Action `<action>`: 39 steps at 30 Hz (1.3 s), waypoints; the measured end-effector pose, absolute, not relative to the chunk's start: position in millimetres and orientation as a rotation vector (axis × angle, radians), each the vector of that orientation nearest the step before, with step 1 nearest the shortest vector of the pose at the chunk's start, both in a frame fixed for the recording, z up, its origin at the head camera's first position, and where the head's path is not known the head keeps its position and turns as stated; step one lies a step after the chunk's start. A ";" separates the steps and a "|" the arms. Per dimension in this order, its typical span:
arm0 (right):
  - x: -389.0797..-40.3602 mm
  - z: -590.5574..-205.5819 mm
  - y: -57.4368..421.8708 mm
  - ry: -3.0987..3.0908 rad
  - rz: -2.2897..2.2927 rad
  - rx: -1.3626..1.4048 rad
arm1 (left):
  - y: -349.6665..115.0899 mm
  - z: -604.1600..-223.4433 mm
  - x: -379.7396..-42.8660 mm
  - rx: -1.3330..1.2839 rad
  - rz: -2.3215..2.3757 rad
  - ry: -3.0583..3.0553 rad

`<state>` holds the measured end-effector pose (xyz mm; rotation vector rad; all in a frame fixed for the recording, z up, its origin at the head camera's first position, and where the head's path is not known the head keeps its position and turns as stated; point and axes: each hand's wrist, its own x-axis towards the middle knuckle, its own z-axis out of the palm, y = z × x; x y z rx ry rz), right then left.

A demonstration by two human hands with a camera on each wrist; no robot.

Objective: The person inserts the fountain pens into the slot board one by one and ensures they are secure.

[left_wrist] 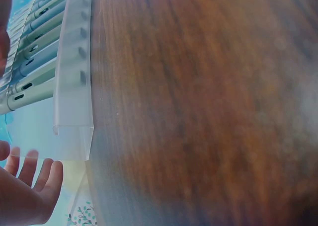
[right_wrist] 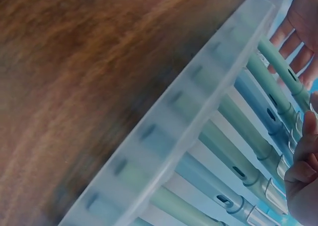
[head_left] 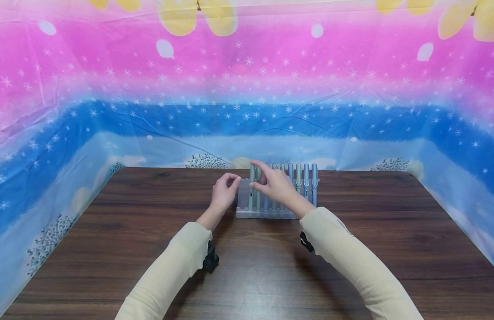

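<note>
A clear plastic pen rack (head_left: 267,214) stands near the table's far side, holding several capped pens in pale green and grey-blue. My left hand (head_left: 224,192) pinches the rack's upper left edge; in the left wrist view its fingers (left_wrist: 55,179) show behind the clear panel. Across the front of the rack reaches my right hand (head_left: 280,183), thumb and index finger apart beside the leftmost green pen (head_left: 252,198). That pen leans in its slot like the others. In the right wrist view, the row of pens (right_wrist: 218,144) passes beside the right hand (right_wrist: 305,184), whose contact with them is unclear.
The dark wood-grain table (head_left: 151,213) extends around the rack. A patterned pink and blue cloth (head_left: 239,120) hangs along the back and both sides. Black wrist cameras (head_left: 210,258) sit under both sleeves.
</note>
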<state>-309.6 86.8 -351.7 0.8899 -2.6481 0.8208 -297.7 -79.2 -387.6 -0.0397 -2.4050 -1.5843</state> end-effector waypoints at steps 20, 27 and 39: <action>-312.9 -341.1 80.1 -2.841 0.687 0.780 | -77.9 -386.1 -296.2 -0.029 -1.590 -2.420; -313.5 -338.5 77.3 -2.864 0.651 0.766 | -78.2 -385.8 -297.1 -0.036 -1.598 -2.413; -312.8 -337.1 75.0 -2.873 0.622 0.758 | -80.1 -386.9 -297.0 -0.049 -1.587 -2.419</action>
